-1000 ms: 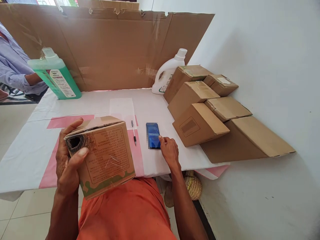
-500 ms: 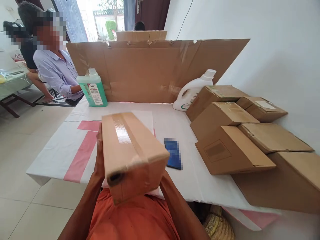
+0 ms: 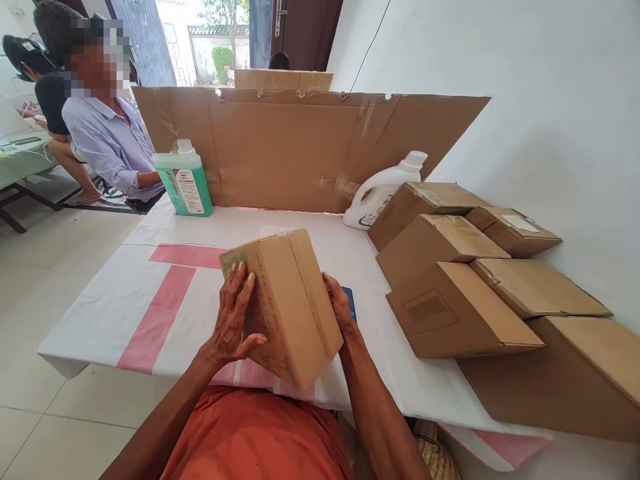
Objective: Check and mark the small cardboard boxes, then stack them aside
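Note:
A brown cardboard box (image 3: 300,300) is tilted between my two hands over the near part of the table. My left hand (image 3: 233,313) presses against its printed left side, with the fingers laid along the face and the thumb apart. On the opposite side, my right hand (image 3: 341,303) grips the box's right edge, its fingertips showing near the top. Green print is visible on the box's left face. Just behind my right hand, a blue phone-like object (image 3: 350,302) lies on the table, mostly covered from view.
Several cardboard boxes (image 3: 465,310) are stacked at the right by the wall. A white jug (image 3: 383,190) and a green liquid bottle (image 3: 185,183) stand before an upright cardboard panel (image 3: 280,150). A person in a light shirt (image 3: 107,140) sits at the left, beyond the cloth-covered table (image 3: 100,320).
The box has been turned, its taped face now out of sight and a printed side showing. My left hand has moved onto that side, and my right hand has come into view.

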### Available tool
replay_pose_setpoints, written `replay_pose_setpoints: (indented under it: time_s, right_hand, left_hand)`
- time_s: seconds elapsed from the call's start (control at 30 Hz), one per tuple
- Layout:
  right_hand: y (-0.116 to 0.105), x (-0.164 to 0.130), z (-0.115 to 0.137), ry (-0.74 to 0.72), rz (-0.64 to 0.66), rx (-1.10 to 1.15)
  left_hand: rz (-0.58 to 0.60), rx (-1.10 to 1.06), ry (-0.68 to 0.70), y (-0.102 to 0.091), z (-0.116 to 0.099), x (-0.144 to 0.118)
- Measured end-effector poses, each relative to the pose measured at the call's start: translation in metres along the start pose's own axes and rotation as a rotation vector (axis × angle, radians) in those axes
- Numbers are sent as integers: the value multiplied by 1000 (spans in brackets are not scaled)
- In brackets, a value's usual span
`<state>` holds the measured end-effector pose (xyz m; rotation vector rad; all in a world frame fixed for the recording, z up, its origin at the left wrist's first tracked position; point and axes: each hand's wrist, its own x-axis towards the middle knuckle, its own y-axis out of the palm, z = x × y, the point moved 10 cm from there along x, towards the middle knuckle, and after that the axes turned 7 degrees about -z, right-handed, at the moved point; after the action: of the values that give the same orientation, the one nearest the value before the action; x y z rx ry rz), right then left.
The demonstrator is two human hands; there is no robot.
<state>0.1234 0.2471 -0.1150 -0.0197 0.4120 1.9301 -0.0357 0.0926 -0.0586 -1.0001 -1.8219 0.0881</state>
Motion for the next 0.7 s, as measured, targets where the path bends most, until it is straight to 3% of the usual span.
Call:
replay_pose_setpoints:
  time_s: [0.07, 0.13, 0.23, 0.37, 0.5, 0.6, 0.7]
  right_hand:
    - [4, -10, -2, 46, 96, 23]
    - [12, -23, 3, 42, 189, 51]
    - [29, -42, 15, -13, 274, 28]
    - [50, -52, 36, -184, 289, -189]
    - [73, -58, 55, -501, 318, -477]
    - [88, -69, 44, -674, 398, -577]
    - [84, -78, 24, -709, 389, -584]
  left_hand:
    - [-128, -5, -105, -9, 10, -5]
    - [-220, -75, -318, -14, 31, -12]
    - [-186, -273, -567, -4, 52, -23]
    - [-154, -429, -686, -6, 61, -24]
    - [-268, -605, -820, -25, 76, -14]
    - [-346, -795, -885, -33, 79, -3]
    - [-372, -1007, -896, -33, 74, 8]
